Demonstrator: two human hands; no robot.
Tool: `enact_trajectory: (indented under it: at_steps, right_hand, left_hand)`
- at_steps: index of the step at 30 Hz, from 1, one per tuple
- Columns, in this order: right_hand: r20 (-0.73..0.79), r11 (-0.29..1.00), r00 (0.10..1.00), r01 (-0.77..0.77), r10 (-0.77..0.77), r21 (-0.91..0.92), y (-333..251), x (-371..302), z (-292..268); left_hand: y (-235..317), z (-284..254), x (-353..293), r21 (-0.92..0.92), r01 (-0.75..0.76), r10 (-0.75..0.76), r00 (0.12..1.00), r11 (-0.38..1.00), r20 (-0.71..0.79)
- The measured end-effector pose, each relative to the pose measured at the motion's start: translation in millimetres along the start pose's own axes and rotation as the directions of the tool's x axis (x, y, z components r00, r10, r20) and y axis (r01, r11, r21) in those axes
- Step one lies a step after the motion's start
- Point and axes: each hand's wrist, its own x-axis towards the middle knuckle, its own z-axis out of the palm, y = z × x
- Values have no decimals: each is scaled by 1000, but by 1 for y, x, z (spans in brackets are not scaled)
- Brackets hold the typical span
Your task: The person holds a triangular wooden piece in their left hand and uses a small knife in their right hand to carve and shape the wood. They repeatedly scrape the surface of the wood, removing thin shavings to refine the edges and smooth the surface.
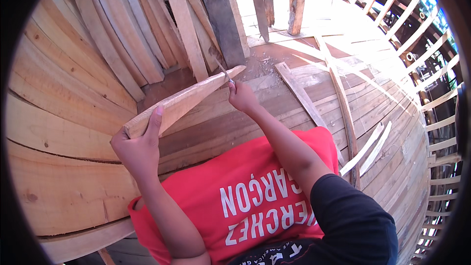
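My left hand is closed round the near end of a tapered wooden plank, its thumb along the top edge. The plank stretches up and to the right, ending in a narrow tip. My right hand grips a slim tool, which crosses the plank close to that tip. The tool's far end looks brown and blurred, so I cannot make out its exact kind. Part of its grip is hidden by my fingers.
Curved wooden planking rises at the left. Several boards lean beside a dark post. Wood chips and long strips lie on the plank floor. Slatted ribs line the right side.
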Motion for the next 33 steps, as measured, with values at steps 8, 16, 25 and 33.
enact_trajectory:
  at_steps: [8,16,25,33]
  right_hand:
    - [-3,990,991,136,-136,-21,14,0,1]
    - [-16,999,999,45,-44,10,-1,-6,8]
    - [109,967,962,255,-252,-14,-15,-22,2]
    - [-32,992,992,125,-125,-6,-15,-24,15]
  left_hand:
    - [0,1,1,-13,6,-6,1000,1000,-7]
    - [-6,-1,6,-30,3,-3,1000,1000,6]
    - [-13,-3,9,-2,25,-25,1000,1000,-12]
    - [-16,-3,10,-11,25,-25,1000,1000,-10]
